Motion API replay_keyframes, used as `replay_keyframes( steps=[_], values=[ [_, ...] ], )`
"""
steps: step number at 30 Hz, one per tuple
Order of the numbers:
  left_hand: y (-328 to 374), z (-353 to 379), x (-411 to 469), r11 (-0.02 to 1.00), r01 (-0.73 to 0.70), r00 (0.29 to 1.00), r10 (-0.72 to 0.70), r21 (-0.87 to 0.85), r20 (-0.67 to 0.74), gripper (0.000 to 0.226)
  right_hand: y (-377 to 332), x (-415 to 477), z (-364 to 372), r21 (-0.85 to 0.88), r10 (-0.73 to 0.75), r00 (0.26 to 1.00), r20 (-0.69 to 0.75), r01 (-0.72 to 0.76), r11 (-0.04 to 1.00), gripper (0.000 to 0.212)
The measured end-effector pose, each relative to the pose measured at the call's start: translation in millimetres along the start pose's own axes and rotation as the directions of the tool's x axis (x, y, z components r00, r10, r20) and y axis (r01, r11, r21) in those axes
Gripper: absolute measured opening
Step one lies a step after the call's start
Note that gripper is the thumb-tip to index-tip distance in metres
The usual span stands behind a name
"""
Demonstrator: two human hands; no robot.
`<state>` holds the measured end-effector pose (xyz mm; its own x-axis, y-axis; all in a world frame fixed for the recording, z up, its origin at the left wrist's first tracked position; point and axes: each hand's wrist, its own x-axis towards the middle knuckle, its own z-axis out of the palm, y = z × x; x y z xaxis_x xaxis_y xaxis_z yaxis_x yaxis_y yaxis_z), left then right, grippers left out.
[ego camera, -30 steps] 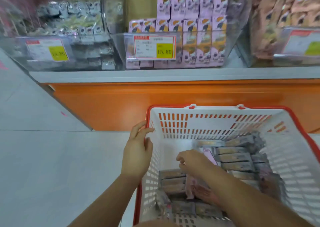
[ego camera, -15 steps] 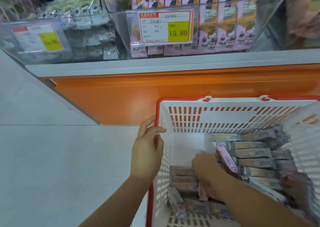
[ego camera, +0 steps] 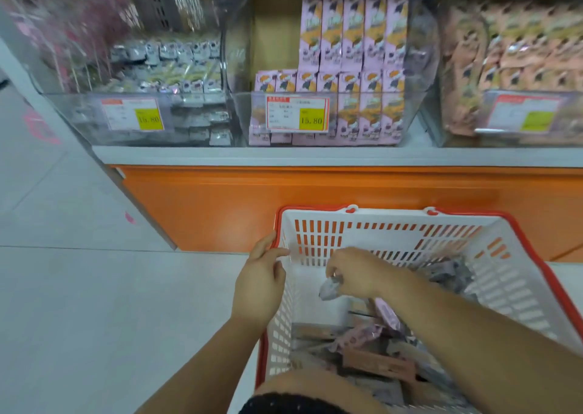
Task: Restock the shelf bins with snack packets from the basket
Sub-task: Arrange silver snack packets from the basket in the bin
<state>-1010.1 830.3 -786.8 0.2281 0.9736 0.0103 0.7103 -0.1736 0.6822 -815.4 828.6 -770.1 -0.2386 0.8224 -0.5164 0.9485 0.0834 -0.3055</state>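
White slotted plastic basket (ego camera: 511,287); clear glossy plastic bins (ego camera: 318,120); shiny foil packets (ego camera: 372,334).

basket (ego camera: 517,290): white slotted walls, red rim, under both hands
packet (ego camera: 329,288): pale lilac-grey, pinched in the right hand (ego camera: 356,275)
boxes (ego camera: 353,32): lilac with orange panels, beyond the grip
price tag (ego camera: 298,117): red border, yellow block
shelf front (ego camera: 284,193): orange

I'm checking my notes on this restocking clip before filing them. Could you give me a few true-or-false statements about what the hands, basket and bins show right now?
1. The left hand grips the rim of the white slotted plastic basket with red trim. True.
2. The right hand is empty. False: it pinches a small purple-grey snack packet.
3. The middle clear plastic shelf bin holds pink-and-orange boxes. True.
4. The basket is empty. False: packets lie inside.
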Motion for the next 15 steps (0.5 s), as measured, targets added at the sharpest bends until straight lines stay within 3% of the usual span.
replay_keyframes(
  steps=[5, 9, 10, 12, 15],
  values=[
    [25.4, -31.3, -4.8, 1.000, 0.006, 0.999, -0.007, 0.015, 0.034, 0.032, -27.1, -43.7, -72.2, -0.218, -0.151, 0.975, -0.164, 0.113, 0.969, 0.032],
    [58.3, -75.7, -14.3, 0.951, 0.090, 0.994, -0.070, -0.294, 0.080, 0.029, -62.7, -97.2, -120.9, -0.238, -0.298, 0.919, -0.258, 0.238, 0.941, 0.034],
    [65.8, -86.3, -19.3, 0.883, 0.177, 0.982, -0.129, -0.435, 0.136, 0.031, -70.5, -110.4, -127.6, -0.223, -0.327, 0.902, -0.282, 0.270, 0.937, 0.033],
    [78.9, -108.0, -32.0, 0.651, 0.353, 0.935, -0.215, -0.672, 0.282, 0.034, -85.1, -135.9, -136.3, -0.185, -0.363, 0.868, -0.338, 0.317, 0.930, 0.032],
    [91.2, -129.5, -46.8, 0.448, 0.414, 0.910, -0.218, -0.792, 0.353, 0.030, -102.5, -157.8, -138.6, -0.165, -0.395, 0.825, -0.403, 0.359, 0.918, 0.040]
  ],
)
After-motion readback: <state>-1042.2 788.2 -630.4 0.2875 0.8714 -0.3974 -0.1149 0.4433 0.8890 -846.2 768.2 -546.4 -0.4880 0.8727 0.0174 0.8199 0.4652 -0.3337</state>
